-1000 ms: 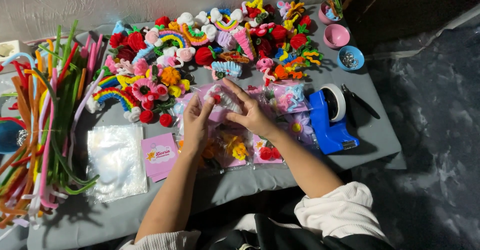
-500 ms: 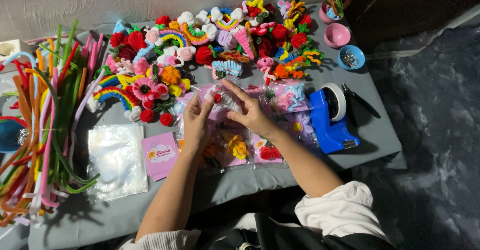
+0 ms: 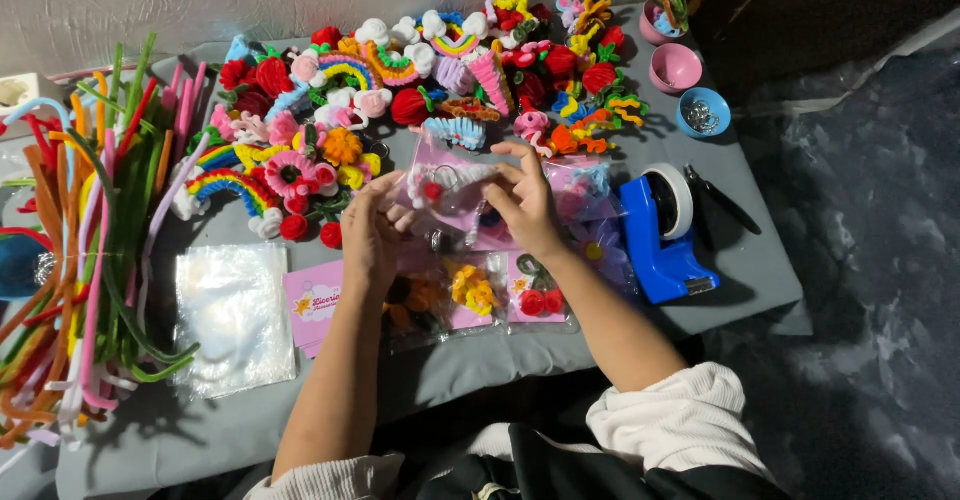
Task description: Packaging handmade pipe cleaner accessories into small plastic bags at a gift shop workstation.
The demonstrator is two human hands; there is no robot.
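Note:
Both hands hold one clear plastic bag [image 3: 447,186] with a pink card and a small red-and-white pipe-cleaner charm inside, lifted just above the grey table [image 3: 500,360]. My left hand [image 3: 372,228] grips the bag's left edge. My right hand [image 3: 522,200] pinches its right side, fingers spread over the top. Under the hands lie packed bags with a yellow flower [image 3: 472,290] and red cherries [image 3: 538,298]. A pink printed card [image 3: 312,305] lies just left of my left forearm.
A heap of pipe-cleaner rainbows, flowers and charms [image 3: 400,90] fills the far side. Long loose pipe cleaners [image 3: 90,250] are piled at the left. A stack of empty clear bags [image 3: 232,312] lies front left. A blue tape dispenser [image 3: 660,235], black pliers [image 3: 722,200] and small bowls [image 3: 702,112] stand at the right.
The hands have barely moved; the fingers shift slightly on the bag, which stays between them.

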